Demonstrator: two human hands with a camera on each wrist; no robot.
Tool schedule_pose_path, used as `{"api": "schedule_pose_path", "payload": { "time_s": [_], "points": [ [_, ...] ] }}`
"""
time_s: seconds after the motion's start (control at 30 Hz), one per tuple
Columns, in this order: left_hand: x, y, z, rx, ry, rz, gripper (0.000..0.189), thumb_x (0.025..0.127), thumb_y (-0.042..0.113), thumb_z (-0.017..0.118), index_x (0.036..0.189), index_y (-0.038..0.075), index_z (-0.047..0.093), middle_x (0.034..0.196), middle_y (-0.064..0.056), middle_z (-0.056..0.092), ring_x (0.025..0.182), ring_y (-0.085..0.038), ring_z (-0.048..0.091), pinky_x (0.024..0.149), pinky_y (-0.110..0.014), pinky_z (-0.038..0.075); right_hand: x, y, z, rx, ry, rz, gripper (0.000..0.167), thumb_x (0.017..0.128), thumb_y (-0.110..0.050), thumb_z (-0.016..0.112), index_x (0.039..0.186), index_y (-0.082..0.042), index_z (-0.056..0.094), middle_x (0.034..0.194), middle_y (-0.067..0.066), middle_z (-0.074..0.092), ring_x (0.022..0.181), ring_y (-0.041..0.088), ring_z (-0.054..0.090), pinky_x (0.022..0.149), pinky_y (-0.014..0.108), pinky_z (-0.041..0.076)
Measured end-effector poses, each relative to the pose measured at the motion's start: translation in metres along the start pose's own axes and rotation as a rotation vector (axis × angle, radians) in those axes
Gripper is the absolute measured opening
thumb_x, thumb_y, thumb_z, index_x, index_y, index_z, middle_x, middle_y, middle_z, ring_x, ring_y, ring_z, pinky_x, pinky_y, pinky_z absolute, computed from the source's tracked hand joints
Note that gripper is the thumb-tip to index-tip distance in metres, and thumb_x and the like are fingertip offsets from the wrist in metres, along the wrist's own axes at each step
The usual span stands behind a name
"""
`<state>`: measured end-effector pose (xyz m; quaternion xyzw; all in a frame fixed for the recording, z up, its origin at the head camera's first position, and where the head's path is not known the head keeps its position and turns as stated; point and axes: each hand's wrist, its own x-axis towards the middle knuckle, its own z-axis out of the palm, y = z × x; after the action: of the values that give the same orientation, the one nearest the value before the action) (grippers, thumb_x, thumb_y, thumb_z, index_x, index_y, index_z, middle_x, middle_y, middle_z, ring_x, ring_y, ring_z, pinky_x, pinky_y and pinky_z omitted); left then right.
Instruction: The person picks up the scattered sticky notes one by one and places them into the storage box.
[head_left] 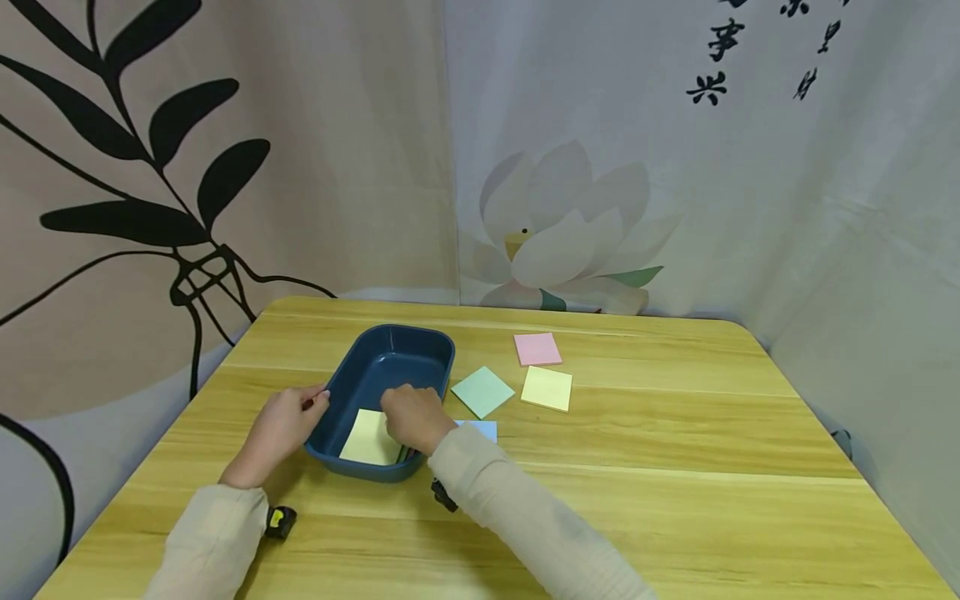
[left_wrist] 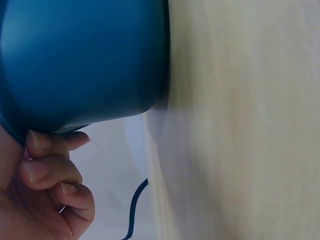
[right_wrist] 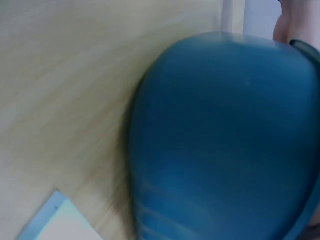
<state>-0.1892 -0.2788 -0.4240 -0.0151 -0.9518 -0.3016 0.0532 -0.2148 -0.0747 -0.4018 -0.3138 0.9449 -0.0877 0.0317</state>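
Tray point(head_left: 367, 472): stands mouth up on the table point(head_left: 675, 533), left of centre. Its long axis runs away from the person, far end leaning slightly right. At the near end, a yellow pad point(head_left: 367, 438) lies inside, edges roughly parallel to the walls.

Left hand point(head_left: 279, 427): fingers curled in, pinching the left rim with no visible gap. This grip probably steadies the tray while leaving the interior accessible.

Right hand point(head_left: 417, 418): reaches over the right wall, beside the yellow pad, knuckles bent. Fingertips are hidden; finger spread and any hold on the pad cannot be told.

Right of the tray, outside it: blue pad point(head_left: 481, 430), partly covered by the sleeve point(head_left: 525, 518); green pad point(head_left: 483, 392), turned as a diamond; second yellow pad point(head_left: 547, 388); pink pad point(head_left: 537, 349). Placement presumably suits right-hand reach.

Behind the table: printed cloth point(head_left: 367, 150).
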Motion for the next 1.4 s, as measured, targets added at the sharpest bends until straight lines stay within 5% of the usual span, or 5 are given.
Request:
{"api": "schedule_pose_path", "payload": {
  "time_s": [1.0,1.4],
  "points": [
    [0.000,0.004,-0.001,0.004,-0.001,-0.002,0.044,0.101,0.022,0.046,0.132,-0.008,0.053,0.057,-0.002,0.046,0.046,-0.013,0.038,0.044,-0.027,0.033,-0.005,-0.002,0.000,-0.109,-0.012,-0.035,0.039,0.095,-0.004,0.054,0.059,-0.015,0.042,0.056,-0.003,0.034,0.053,0.012,0.033,0.054,0.029,0.028],
    [0.000,0.001,0.000,-0.001,-0.004,-0.004,0.045,0.100,0.022,0.045,0.133,-0.008,0.052,0.053,0.000,0.042,0.044,-0.013,0.036,0.042,-0.027,0.033,-0.014,0.006,-0.011,-0.324,0.180,-0.117,0.027,0.095,-0.015,0.057,0.070,-0.019,0.066,0.069,-0.004,0.055,0.059,0.011,0.030,0.058,0.025,0.021]
  ]
}}
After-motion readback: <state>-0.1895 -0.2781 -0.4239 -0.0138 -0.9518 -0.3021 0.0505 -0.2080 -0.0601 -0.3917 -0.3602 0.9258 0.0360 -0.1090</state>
